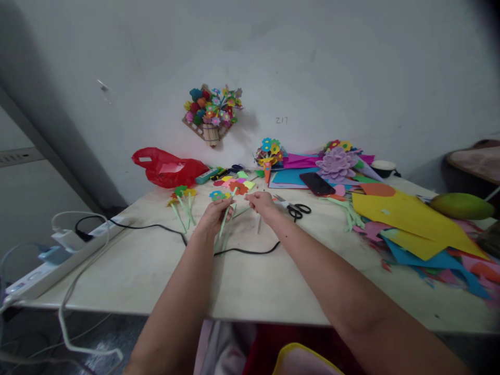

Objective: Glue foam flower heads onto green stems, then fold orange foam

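My left hand [217,213] is closed round a pale green paper strip [224,224] that slants upward past the fingertips. Close by on the right, my right hand [261,203] is pinched; whatever lies between its fingertips is too small to make out. Just beyond the hands lie an orange paper flower [239,187] and a blue flower [217,195]. Several green strips [189,211] with yellow and green flowers rest left of my left hand. Black-handled scissors [298,210] lie to the right of my right hand.
A black cable [250,252] crosses the table [265,291] below the hands. A red bag [167,169] sits back left, a power strip [39,276] at the left edge. On the right are a phone [317,184], yellow sheets [410,219] and paper scraps. Green strips [349,212] lie nearby.
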Action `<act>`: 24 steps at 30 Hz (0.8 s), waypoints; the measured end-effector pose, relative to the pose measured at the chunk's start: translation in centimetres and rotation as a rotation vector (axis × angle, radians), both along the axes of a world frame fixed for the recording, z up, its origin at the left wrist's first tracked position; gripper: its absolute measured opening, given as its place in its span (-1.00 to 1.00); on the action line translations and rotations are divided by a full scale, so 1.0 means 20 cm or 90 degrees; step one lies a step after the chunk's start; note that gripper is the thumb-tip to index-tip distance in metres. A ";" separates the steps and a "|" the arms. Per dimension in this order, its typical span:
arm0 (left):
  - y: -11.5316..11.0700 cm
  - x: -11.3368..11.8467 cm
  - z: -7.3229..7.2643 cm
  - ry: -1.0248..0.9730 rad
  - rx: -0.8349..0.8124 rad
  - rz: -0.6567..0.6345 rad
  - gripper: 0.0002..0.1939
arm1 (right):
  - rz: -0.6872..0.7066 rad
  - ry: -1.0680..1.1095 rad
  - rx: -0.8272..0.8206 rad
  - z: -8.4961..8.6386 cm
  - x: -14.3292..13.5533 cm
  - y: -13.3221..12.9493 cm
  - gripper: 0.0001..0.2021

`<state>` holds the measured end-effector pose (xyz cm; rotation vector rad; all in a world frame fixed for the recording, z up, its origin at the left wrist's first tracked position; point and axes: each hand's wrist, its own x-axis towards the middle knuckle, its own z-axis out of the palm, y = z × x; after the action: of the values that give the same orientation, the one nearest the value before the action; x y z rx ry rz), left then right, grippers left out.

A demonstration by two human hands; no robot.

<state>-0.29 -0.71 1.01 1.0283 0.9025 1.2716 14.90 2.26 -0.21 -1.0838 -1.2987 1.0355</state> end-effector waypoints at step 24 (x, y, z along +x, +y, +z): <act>-0.01 0.03 0.00 -0.010 0.120 0.040 -0.71 | 0.112 0.173 0.021 0.10 -0.07 -0.10 -0.76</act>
<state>0.31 -0.83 0.92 1.1426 0.8187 1.4363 13.55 0.27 1.78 -0.7824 -1.2004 1.2413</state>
